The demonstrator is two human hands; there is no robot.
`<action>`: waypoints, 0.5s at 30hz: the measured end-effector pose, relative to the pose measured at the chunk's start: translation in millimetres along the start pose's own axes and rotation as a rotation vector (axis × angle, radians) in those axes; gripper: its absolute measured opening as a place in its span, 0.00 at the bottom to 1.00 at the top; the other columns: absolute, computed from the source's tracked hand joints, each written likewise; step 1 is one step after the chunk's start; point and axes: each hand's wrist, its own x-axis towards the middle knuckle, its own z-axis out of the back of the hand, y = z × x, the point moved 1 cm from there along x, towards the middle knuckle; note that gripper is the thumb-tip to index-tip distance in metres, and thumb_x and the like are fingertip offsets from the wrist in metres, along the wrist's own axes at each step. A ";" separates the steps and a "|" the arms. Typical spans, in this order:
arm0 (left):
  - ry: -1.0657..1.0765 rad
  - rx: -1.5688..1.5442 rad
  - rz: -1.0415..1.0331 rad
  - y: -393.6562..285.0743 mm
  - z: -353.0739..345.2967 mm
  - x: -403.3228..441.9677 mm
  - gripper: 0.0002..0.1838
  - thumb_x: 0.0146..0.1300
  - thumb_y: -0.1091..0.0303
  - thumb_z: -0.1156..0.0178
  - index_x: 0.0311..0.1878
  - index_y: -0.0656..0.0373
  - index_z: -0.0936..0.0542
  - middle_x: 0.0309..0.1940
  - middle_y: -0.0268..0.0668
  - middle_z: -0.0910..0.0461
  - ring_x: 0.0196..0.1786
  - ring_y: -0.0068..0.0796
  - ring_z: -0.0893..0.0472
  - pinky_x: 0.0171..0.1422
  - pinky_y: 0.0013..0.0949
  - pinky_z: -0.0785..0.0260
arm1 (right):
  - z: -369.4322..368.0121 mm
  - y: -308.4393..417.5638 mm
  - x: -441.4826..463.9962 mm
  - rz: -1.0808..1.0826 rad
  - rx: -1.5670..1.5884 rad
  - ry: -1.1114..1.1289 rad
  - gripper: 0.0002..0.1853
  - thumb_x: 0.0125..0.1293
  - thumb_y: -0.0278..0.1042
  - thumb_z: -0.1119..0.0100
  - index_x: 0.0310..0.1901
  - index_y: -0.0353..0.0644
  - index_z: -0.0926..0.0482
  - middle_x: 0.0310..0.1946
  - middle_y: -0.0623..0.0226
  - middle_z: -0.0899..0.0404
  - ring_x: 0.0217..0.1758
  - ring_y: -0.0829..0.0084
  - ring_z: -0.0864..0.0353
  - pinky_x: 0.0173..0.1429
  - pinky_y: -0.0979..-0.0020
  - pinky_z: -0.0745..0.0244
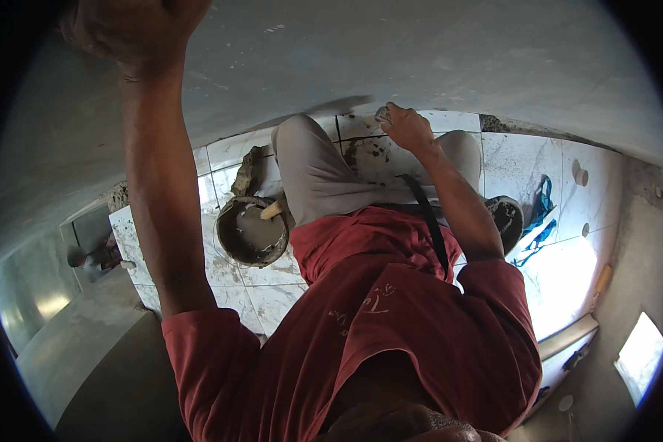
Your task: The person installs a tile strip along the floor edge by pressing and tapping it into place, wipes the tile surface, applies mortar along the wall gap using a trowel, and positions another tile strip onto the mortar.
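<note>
Overall, a grey wall [435, 59] fills the upper field, and white tiles [519, 158] lie along its foot. Below, a red shirt [412, 317] and pale trousers [317, 173] mark the wearer, knees bent toward the wall. The left hand [136, 29] is raised before the wall at upper left; the left bucket [222, 247], holding grey paste [254, 232] and a wooden handle [272, 211], stands beside the left leg, with the right bucket [521, 225] beyond the right forearm. Smallest, a grey piece [382, 114] is pinched in the right hand [411, 129], between the knees and near the wall's foot. Good practice here, one judges, is a steady right wrist, a light grip and a forearm clear of the right bucket (its rim sits close). The left fingers are cut off by the upper edge, so whether that hand grasps anything cannot be told. The grey piece is mostly covered by fingers, its contact with wall or tiles uncertain; the right bucket is partly hidden.
</note>
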 end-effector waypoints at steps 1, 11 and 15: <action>0.000 0.013 0.004 -1.0 0.4 -1.3 0.11 0.65 0.65 0.47 0.43 0.59 0.19 0.40 0.36 0.18 0.44 0.30 0.23 0.53 0.32 0.35 | 0.6 3.1 -4.2 -0.005 0.050 -0.027 0.21 0.58 0.45 0.43 0.49 0.43 0.31 0.38 0.49 0.21 0.46 0.47 0.22 0.49 0.51 0.27; -0.033 -0.246 0.466 -21.1 -7.6 -12.6 0.15 0.65 0.61 0.47 0.48 0.60 0.21 0.47 0.41 0.20 0.55 0.34 0.25 0.60 0.32 0.36 | 23.8 -55.8 -0.4 -0.077 -0.099 -0.045 0.31 0.57 0.52 0.43 0.57 0.40 0.32 0.40 0.45 0.21 0.47 0.47 0.22 0.52 0.53 0.27; 0.052 -0.231 0.411 -8.3 -4.8 -25.4 0.17 0.66 0.59 0.50 0.51 0.60 0.24 0.51 0.41 0.25 0.58 0.37 0.30 0.62 0.38 0.41 | 33.6 -71.0 11.0 -0.082 -0.087 0.016 0.29 0.57 0.55 0.43 0.51 0.38 0.29 0.39 0.46 0.21 0.46 0.47 0.22 0.50 0.55 0.27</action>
